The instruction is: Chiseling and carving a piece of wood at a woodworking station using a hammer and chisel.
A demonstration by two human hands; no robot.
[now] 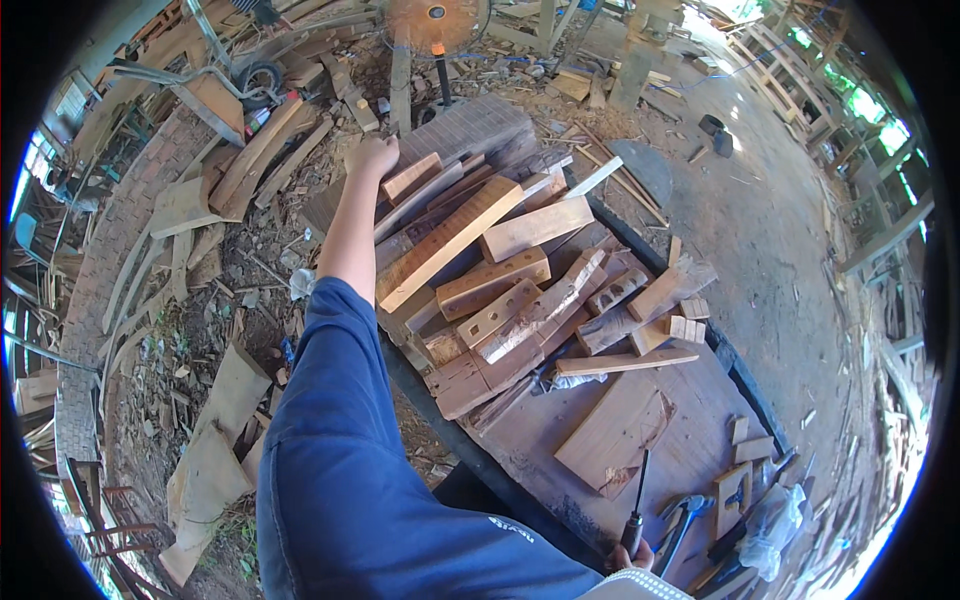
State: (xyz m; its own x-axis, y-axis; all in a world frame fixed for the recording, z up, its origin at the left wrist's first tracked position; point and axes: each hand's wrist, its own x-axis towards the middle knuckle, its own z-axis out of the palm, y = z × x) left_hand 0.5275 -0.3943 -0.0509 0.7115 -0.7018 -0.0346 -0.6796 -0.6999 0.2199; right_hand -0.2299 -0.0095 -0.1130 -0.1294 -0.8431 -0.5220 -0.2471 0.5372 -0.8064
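My left arm stretches out across the far left side of a wooden workbench (640,400). At its end my left hand (372,157) is closed beside a short wood block (411,176); its fingers are mostly hidden, and what they hold cannot be made out. Low in the view, my right hand (640,556) grips a screwdriver-like tool (633,530) with a dark handle and a long thin blade pointing up. Between the hands lies a pile of lumber, including a long light beam (452,243) and a block with square holes (497,312).
A blue-headed hammer (690,510), a clear plastic bag (772,535) and a flat board (615,430) lie on the bench. Beyond it stand a round orange disc (437,22) and a wheelbarrow (212,105). Offcuts litter the ground at the left, near curved planks (205,490).
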